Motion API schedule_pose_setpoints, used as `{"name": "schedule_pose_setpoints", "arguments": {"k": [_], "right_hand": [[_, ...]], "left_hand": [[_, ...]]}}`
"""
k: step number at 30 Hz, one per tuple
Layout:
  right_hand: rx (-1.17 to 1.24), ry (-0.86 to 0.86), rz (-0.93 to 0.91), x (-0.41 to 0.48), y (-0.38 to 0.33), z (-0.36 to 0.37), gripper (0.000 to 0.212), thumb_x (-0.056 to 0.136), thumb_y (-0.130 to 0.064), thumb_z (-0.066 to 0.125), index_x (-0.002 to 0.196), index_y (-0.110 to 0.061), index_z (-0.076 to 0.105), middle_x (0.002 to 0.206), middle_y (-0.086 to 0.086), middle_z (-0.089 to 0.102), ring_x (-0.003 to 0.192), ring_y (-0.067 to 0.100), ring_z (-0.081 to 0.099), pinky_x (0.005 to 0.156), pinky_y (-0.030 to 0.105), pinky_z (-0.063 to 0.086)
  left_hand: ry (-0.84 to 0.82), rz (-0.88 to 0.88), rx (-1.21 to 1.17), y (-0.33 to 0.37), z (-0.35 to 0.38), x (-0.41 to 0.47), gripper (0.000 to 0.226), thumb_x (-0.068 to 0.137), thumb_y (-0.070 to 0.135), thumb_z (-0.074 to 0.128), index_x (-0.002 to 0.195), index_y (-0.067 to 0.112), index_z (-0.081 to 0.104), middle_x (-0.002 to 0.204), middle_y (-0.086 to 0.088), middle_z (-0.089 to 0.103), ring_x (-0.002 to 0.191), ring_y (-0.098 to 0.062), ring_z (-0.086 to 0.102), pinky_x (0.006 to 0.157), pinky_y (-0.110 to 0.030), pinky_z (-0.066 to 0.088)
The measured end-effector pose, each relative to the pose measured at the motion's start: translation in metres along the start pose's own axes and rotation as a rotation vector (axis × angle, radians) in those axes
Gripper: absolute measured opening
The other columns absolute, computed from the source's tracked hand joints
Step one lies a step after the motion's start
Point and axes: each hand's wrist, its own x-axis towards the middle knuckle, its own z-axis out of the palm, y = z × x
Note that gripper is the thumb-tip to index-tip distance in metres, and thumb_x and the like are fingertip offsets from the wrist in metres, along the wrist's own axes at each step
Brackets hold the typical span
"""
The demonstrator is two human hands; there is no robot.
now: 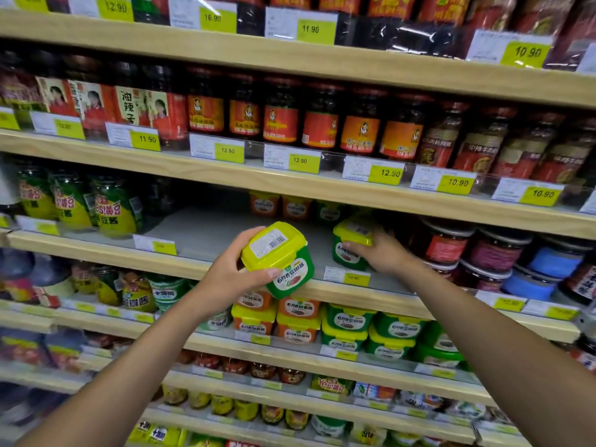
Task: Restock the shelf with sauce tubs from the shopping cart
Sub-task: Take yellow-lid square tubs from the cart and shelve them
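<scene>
My left hand grips a green sauce tub with a yellow lid, tilted, in front of the edge of the middle shelf. My right hand holds a second green tub with a yellow lid that stands on that shelf near its front. Further back on the same shelf stand orange tubs and a green one. The shopping cart is out of view.
Green-labelled jars stand at the shelf's left, dark jars with red and blue labels at its right. The shelf below holds stacked orange and green tubs. Jars of chili sauce fill the upper shelves. Price tags line the shelf edges.
</scene>
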Motion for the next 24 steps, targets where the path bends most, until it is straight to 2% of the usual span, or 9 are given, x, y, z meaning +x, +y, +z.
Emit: {"name": "schedule_pose_setpoints", "arguments": {"k": [4,6,10,12,14,15,18,20,24], "right_hand": [[-0.057,-0.018,0.016,0.000,0.004,0.005,0.072,0.089,-0.052,0.069,0.148,-0.019,0.042,0.144,0.011,0.051,0.133,0.032,0.043,0.091,0.026,0.033],[-0.074,-0.017,0.004,0.000,0.007,0.003,0.068,0.092,-0.048,0.067,0.147,-0.018,0.042,0.144,0.012,0.052,0.133,0.032,0.045,0.089,0.025,0.033],[-0.191,-0.029,-0.031,-0.002,0.010,-0.003,0.063,0.095,-0.048,0.062,0.147,-0.018,0.043,0.144,0.015,0.052,0.133,0.033,0.044,0.100,0.035,0.041],[-0.295,-0.010,-0.050,-0.002,0.012,-0.005,0.059,0.096,-0.047,0.061,0.147,-0.020,0.045,0.146,0.018,0.049,0.134,0.037,0.041,0.107,0.039,0.038],[-0.441,0.053,-0.113,-0.003,0.012,-0.005,0.053,0.097,-0.044,0.060,0.146,-0.025,0.048,0.147,0.017,0.045,0.133,0.040,0.039,0.109,0.043,0.035],[-0.520,0.112,-0.158,-0.004,0.012,-0.004,0.050,0.097,-0.042,0.060,0.144,-0.028,0.050,0.145,0.015,0.047,0.130,0.040,0.041,0.107,0.044,0.038],[-0.709,0.262,-0.230,-0.006,0.012,0.003,0.046,0.093,-0.031,0.062,0.138,-0.030,0.056,0.134,0.009,0.056,0.120,0.034,0.050,0.092,0.043,0.047],[-0.728,0.296,-0.216,-0.004,0.013,0.007,0.049,0.090,-0.023,0.062,0.138,-0.031,0.055,0.130,0.007,0.058,0.118,0.033,0.052,0.089,0.042,0.046],[-0.669,0.336,-0.186,0.005,0.015,0.012,0.059,0.084,-0.009,0.060,0.137,-0.035,0.054,0.131,0.006,0.059,0.117,0.034,0.055,0.089,0.043,0.047]], "left_hand": [[-0.013,0.048,0.039,0.013,0.000,0.012,0.079,0.068,0.037,0.086,0.139,0.037,0.051,0.121,0.012,0.068,0.106,-0.006,0.069,0.079,-0.028,0.059],[-0.013,0.069,0.061,0.021,0.001,0.021,0.077,0.070,0.032,0.083,0.139,0.035,0.051,0.121,0.012,0.066,0.103,-0.003,0.069,0.077,-0.026,0.059],[-0.013,0.115,0.144,0.029,0.004,0.041,0.085,0.062,0.041,0.087,0.139,0.032,0.051,0.120,0.011,0.066,0.101,-0.002,0.069,0.078,-0.026,0.060],[-0.009,0.108,0.164,0.029,0.005,0.048,0.089,0.058,0.050,0.086,0.138,0.033,0.052,0.119,0.010,0.067,0.100,-0.004,0.069,0.077,-0.029,0.061],[-0.004,0.107,0.182,0.028,0.008,0.054,0.090,0.056,0.053,0.084,0.137,0.033,0.052,0.119,0.010,0.068,0.101,-0.005,0.070,0.077,-0.030,0.062],[0.002,0.106,0.193,0.026,0.008,0.058,0.090,0.056,0.052,0.085,0.138,0.032,0.052,0.119,0.009,0.068,0.102,-0.006,0.070,0.078,-0.029,0.062],[0.032,0.104,0.234,0.021,0.014,0.070,0.087,0.061,0.045,0.090,0.137,0.028,0.053,0.120,0.009,0.066,0.106,-0.008,0.067,0.084,-0.028,0.059],[0.054,0.117,0.278,0.018,0.017,0.080,0.078,0.065,0.037,0.093,0.132,0.031,0.053,0.120,0.011,0.065,0.108,-0.006,0.064,0.089,-0.028,0.056],[0.087,0.147,0.357,0.008,0.024,0.098,0.070,0.066,0.036,0.094,0.124,0.034,0.055,0.114,0.014,0.065,0.102,0.002,0.061,0.094,-0.030,0.052]]}}
